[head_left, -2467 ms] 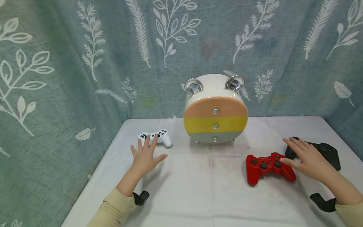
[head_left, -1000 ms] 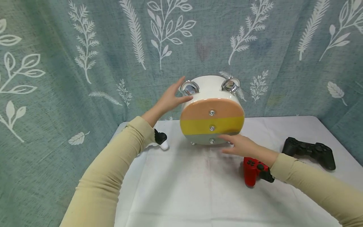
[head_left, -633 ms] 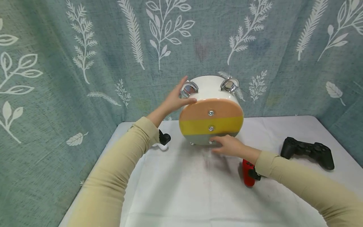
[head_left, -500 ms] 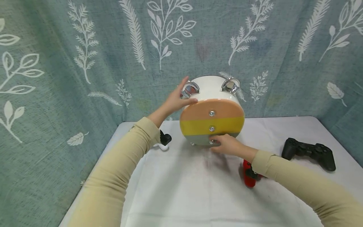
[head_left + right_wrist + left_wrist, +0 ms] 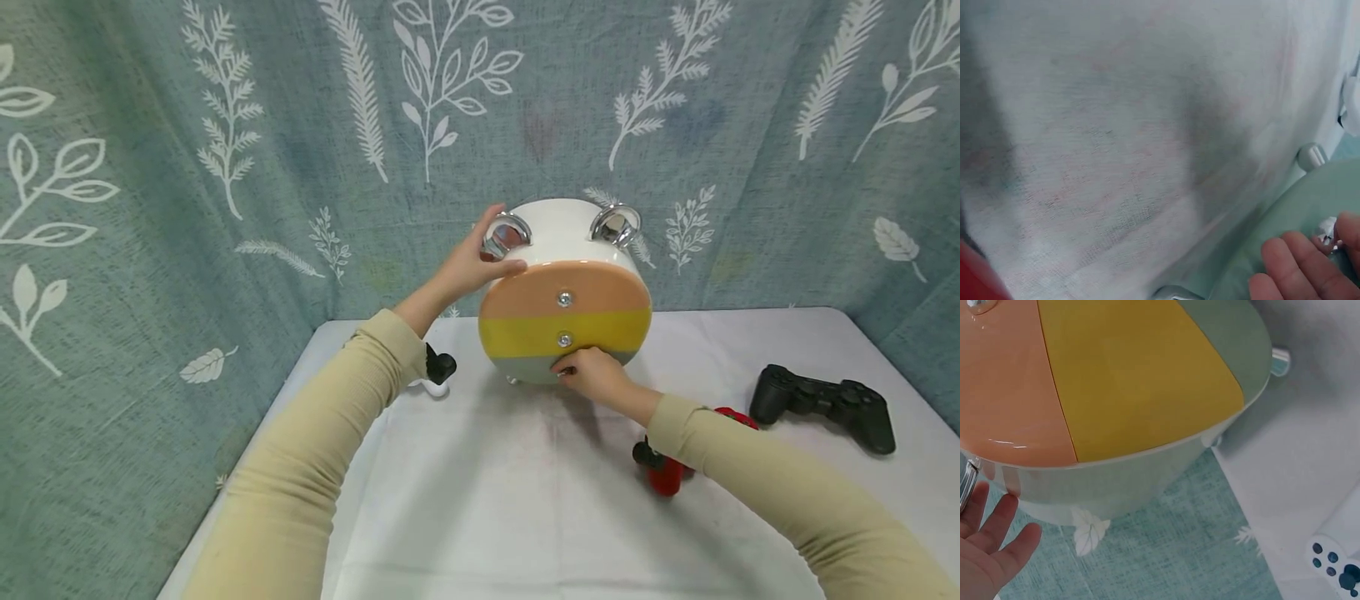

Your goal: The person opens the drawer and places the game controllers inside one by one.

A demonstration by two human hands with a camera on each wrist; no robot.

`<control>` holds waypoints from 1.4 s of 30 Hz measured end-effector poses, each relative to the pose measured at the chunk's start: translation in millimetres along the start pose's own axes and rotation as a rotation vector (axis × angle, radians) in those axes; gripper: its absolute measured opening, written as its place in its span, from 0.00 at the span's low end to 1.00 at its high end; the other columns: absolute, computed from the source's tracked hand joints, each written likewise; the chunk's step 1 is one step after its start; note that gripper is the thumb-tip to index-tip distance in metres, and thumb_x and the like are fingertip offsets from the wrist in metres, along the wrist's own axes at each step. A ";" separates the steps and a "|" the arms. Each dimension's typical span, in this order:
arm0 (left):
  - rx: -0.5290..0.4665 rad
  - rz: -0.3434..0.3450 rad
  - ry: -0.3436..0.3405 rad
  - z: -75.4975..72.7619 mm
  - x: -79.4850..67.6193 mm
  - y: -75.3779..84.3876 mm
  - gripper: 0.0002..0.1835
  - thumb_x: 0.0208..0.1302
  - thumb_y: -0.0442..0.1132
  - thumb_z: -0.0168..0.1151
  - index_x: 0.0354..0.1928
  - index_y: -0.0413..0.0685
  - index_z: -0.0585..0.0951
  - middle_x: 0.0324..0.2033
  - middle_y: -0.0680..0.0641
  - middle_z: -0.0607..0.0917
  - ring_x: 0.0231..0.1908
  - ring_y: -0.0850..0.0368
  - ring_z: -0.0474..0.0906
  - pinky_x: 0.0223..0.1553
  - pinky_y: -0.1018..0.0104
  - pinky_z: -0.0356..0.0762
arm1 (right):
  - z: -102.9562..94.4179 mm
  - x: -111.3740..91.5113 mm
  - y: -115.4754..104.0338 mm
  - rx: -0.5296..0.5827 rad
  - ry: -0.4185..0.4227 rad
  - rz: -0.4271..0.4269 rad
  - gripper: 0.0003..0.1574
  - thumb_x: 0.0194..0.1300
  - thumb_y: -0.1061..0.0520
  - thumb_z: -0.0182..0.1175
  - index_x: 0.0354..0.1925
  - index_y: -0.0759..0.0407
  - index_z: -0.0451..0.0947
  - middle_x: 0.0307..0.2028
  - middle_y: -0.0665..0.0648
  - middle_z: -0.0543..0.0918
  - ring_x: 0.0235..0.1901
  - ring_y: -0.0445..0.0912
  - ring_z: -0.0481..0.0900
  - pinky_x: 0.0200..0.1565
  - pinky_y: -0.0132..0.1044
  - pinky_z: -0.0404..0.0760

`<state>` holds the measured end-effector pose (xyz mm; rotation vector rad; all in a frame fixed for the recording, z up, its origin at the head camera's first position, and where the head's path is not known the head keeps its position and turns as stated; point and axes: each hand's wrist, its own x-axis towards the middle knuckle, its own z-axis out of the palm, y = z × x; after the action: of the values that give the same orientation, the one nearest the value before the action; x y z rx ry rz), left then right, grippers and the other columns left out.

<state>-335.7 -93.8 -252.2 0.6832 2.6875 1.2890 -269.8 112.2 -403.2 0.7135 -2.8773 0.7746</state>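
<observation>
- I see the clock-shaped drawer cabinet (image 5: 565, 281) standing upright at the far side of the bench (image 5: 480, 508), a little right of the middle, its front towards the person.
- That front is banded by an orange drawer (image 5: 600, 293), a yellow drawer (image 5: 517, 333) and a grey-green drawer (image 5: 517, 367), top to bottom.
- The right hand (image 5: 597, 375) has its grip closed on the lowest knob (image 5: 1327, 231), pinching it at the grey-green drawer.
- The left hand (image 5: 467, 268) has an opened-out grip: its thumb lies on the cabinet's upper front edge, and its spread fingers reach round by the left chrome bell (image 5: 510, 236).
- The right chrome bell (image 5: 617, 225) sits apart from both hands.
- The white game controller (image 5: 436, 389) lies far left, mostly hidden from above by the left sleeve (image 5: 322, 433).
- The red game controller (image 5: 665, 481) lies right of the cabinet and nearer, partly under the right sleeve (image 5: 757, 467).
- The black game controller (image 5: 821, 402) rests farther right.
- A leaf-patterned curtain (image 5: 300, 125) hangs behind and along the left.
</observation>
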 end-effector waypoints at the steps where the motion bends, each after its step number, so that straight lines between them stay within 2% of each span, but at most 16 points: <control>1: -0.002 0.002 0.000 0.1 0.4 0.0 0.49 0.54 0.54 0.65 0.70 0.74 0.43 0.67 0.46 0.58 0.51 0.52 0.74 0.49 0.55 0.73 | -0.4 0.4 0.7 0.002 0.003 0.005 0.09 0.56 0.63 0.62 0.37 0.61 0.84 0.33 0.55 0.86 0.33 0.46 0.82 0.36 0.37 0.79; 8: 0.005 0.006 -0.010 -1.1 0.9 0.8 0.47 0.56 0.54 0.63 0.70 0.74 0.43 0.68 0.46 0.56 0.53 0.49 0.73 0.50 0.53 0.72 | -1.3 1.3 -1.6 0.011 0.000 0.028 0.08 0.55 0.62 0.65 0.36 0.60 0.85 0.33 0.54 0.85 0.35 0.47 0.82 0.37 0.37 0.79; 16: 0.036 0.010 0.009 -0.1 2.2 0.3 0.46 0.56 0.54 0.62 0.70 0.71 0.44 0.66 0.46 0.60 0.52 0.49 0.74 0.50 0.54 0.73 | 2.0 0.9 -2.9 -0.038 0.034 0.034 0.06 0.55 0.61 0.65 0.33 0.58 0.85 0.32 0.53 0.85 0.32 0.45 0.81 0.36 0.37 0.79; 22: 0.060 -0.005 0.008 0.0 3.4 0.3 0.46 0.56 0.55 0.62 0.70 0.74 0.43 0.66 0.46 0.61 0.53 0.49 0.73 0.50 0.54 0.72 | 1.5 -0.9 -5.2 -0.047 0.040 0.046 0.05 0.54 0.60 0.65 0.33 0.57 0.85 0.31 0.52 0.85 0.31 0.44 0.81 0.34 0.36 0.79; 30: 0.070 -0.008 0.010 0.1 3.3 -0.6 0.46 0.56 0.54 0.63 0.70 0.74 0.43 0.64 0.45 0.64 0.52 0.49 0.74 0.50 0.55 0.73 | 2.4 -8.6 -9.6 -0.035 0.002 0.026 0.06 0.55 0.59 0.65 0.34 0.56 0.86 0.33 0.51 0.85 0.32 0.44 0.82 0.34 0.35 0.79; 42: 0.059 -0.020 0.007 0.2 4.3 -0.4 0.46 0.55 0.55 0.63 0.69 0.76 0.44 0.63 0.45 0.64 0.53 0.50 0.73 0.50 0.55 0.72 | 1.4 -24.4 -22.3 -0.018 -0.068 0.086 0.07 0.55 0.58 0.65 0.35 0.55 0.86 0.33 0.51 0.85 0.31 0.41 0.80 0.32 0.33 0.76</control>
<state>-339.6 -92.0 -252.1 0.6570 2.7403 1.2146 -237.9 104.6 -398.9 0.6298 -2.9896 0.7467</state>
